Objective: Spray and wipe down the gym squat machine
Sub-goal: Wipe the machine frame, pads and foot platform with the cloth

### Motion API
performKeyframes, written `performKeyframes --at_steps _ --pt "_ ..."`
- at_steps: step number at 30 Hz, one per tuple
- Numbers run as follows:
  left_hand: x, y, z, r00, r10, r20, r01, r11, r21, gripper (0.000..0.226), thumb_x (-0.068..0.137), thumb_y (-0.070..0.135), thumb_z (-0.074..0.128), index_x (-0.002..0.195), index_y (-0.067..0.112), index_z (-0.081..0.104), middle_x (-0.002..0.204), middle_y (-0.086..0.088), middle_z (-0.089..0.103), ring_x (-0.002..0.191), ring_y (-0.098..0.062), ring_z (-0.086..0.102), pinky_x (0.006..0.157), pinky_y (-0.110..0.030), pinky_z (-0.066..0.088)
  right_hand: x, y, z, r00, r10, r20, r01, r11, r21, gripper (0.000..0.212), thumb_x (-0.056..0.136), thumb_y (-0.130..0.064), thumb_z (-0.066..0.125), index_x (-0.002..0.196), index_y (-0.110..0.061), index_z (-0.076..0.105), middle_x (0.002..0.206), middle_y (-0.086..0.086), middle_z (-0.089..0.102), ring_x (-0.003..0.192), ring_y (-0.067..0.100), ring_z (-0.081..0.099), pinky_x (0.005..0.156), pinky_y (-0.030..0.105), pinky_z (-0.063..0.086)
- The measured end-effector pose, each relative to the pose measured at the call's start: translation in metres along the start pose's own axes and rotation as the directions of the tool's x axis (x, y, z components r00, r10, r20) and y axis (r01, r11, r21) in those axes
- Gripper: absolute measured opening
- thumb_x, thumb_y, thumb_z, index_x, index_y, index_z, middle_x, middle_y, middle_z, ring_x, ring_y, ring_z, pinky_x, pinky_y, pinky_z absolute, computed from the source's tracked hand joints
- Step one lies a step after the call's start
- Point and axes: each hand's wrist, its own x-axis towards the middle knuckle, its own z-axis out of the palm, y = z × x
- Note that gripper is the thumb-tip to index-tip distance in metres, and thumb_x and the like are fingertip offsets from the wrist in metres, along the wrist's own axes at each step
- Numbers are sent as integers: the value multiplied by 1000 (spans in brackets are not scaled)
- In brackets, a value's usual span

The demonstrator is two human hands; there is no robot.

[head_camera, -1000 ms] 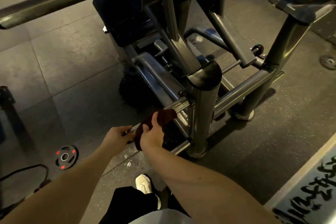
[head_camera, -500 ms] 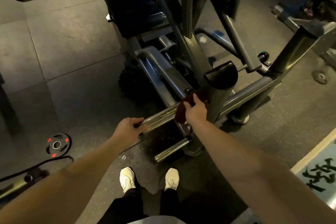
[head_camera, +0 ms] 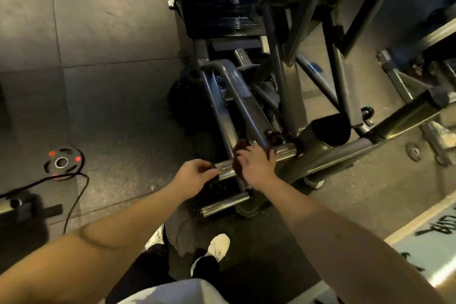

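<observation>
The wiping step is in hand. Just under the fingers lies a lower bar (head_camera: 223, 204), untouched. The free end of the upper bar (head_camera: 225, 168) is held by the left hand (head_camera: 195, 176), its fingers curled round it. Just beyond them, a cloth (head_camera: 238, 147) is pressed onto the bar by the right hand (head_camera: 255, 166), whose fingers are curled over it. Past the right fingertips, bare chrome runs to the machine frame (head_camera: 340, 153). Next, by judgement, the cloth must be slid along that stretch under firm pressure, braced by the left grip.

Both arms stretch forward, left hand (head_camera: 195, 175) and right hand (head_camera: 256, 168) side by side, fingers curled.
</observation>
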Motion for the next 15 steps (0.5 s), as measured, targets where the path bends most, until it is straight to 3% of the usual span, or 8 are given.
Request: performKeyframes --at_steps 2,5,7,11,13,15 --pt "-4 0 1 999 6 -32 -6 1000 -6 32 95 34 72 123 20 68 108 5 70 99 -10 67 92 -30 55 -3 -26 15 991 -121 57 124 991 -52 35 109 -33 39 136 -33 61 138 -4 58 138 16 43 124 36 4" --pt "-11 -2 1 998 -8 -58 4 997 -79 30 94 27 74 121 17 68 106 2 71 100 -12 67 97 -33 55 4 -39 7 959 -196 206 223 968 -116 36 109 -37 39 138 -37 60 133 -3 61 130 20 49 116 41 23" --pt "-16 -2 3 999 -20 -50 13 991 -133 31 94 25 73 123 15 67 108 1 70 103 -14 67 99 -33 54 16 -25 -14 948 -150 280 206 961 -184 39 111 -36 35 145 -34 55 142 -2 57 135 23 47 115 44 29" --pt "-18 -3 6 995 -59 -80 46 986 -161 31 94 27 74 123 21 66 109 5 69 102 -11 66 95 -30 54 49 5 -44 943 126 307 -17 942 -335 45 113 -23 25 154 -25 43 160 1 39 146 26 37 116 50 33" --pt "-19 -3 6 994 -61 -90 45 984 -172 31 93 27 74 122 23 65 108 7 68 101 -8 65 87 -22 51 58 0 -39 943 132 307 -25 945 -327 43 112 -32 31 147 -21 53 154 5 48 141 29 44 117 49 34" --pt "-21 -3 8 991 -54 -123 31 983 -180 29 92 26 75 119 22 66 105 5 68 96 -9 67 80 -18 49 50 -22 -31 927 38 372 76 955 -286 42 112 -35 32 143 -22 57 150 2 53 139 28 46 118 49 33"
